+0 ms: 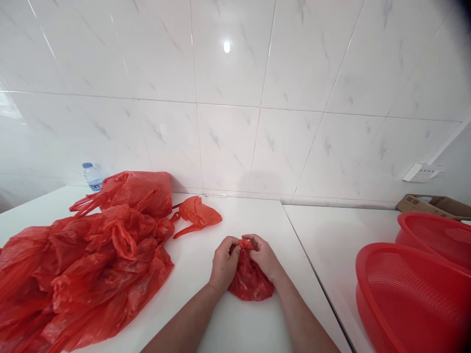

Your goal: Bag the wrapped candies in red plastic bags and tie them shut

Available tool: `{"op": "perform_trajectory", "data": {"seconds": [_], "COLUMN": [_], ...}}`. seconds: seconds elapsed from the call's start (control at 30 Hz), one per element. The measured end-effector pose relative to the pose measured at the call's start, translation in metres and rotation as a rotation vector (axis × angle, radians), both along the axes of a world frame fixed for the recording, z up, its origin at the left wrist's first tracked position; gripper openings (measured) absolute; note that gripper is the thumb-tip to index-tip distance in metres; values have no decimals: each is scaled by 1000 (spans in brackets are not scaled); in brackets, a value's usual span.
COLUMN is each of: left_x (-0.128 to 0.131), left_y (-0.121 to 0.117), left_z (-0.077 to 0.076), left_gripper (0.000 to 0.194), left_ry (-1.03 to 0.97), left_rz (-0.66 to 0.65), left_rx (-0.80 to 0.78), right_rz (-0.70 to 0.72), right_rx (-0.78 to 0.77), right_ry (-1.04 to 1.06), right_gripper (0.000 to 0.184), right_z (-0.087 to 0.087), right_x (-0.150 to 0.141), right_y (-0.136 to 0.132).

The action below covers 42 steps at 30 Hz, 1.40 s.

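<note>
A small red plastic bag (250,280) rests on the white table in front of me, its top gathered into a bunch. My left hand (225,261) grips the gathered neck from the left, thumb and fingers pinched together. From the right, my right hand (264,255) pinches the same neck, its index finger curled over the top. The bag's lower part spreads out below my hands; what it contains, if anything, cannot be seen.
A large heap of red plastic bags (99,264) covers the left of the white table (235,328). A smaller red bag (198,213) lies beside it. Behind stands a water bottle (91,176). Red plastic baskets (371,274) and a cardboard box (434,206) are at right, near a wall socket (422,172).
</note>
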State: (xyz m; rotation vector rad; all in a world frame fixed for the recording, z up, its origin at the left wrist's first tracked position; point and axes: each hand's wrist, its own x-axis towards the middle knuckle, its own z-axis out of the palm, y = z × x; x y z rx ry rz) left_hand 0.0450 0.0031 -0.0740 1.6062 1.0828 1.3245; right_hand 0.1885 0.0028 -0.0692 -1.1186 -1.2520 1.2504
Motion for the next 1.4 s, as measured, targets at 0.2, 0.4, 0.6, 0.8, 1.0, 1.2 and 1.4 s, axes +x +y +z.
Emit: {"op": "perform_trajectory", "data": {"seconds": [0.2, 0.4, 0.6, 0.8, 1.0, 1.2, 1.4], "left_x": [1, 1, -1, -2, -5, -10, -15], "left_y": [-3, -2, -3, -8, 5, 15, 19], "left_z": [3, 2, 5, 9, 1, -4, -5], "left_gripper": [14, 16, 17, 13, 16, 20, 21], "left_ry": [30, 60, 124, -18, -296, -369, -359], "left_rz": [-22, -19, 12, 85, 108, 128, 159], "left_rx": [53, 76, 217, 171, -130, -236, -240], "right_rz": [-115, -13, -234, -663, -894, -958, -910], "right_rx": [10, -52, -26, 4, -61, -95, -92], "right_ry": [4, 164, 147, -136, -322, -374, -351], "right_gripper": [36, 33, 27, 29, 35, 38, 36], "right_z": [-9, -3, -4, -10, -16, -19, -19], "right_x": [-5, 3, 14, 49, 73, 77, 79], "right_y": [7, 4, 11, 19, 20, 21, 20]}}
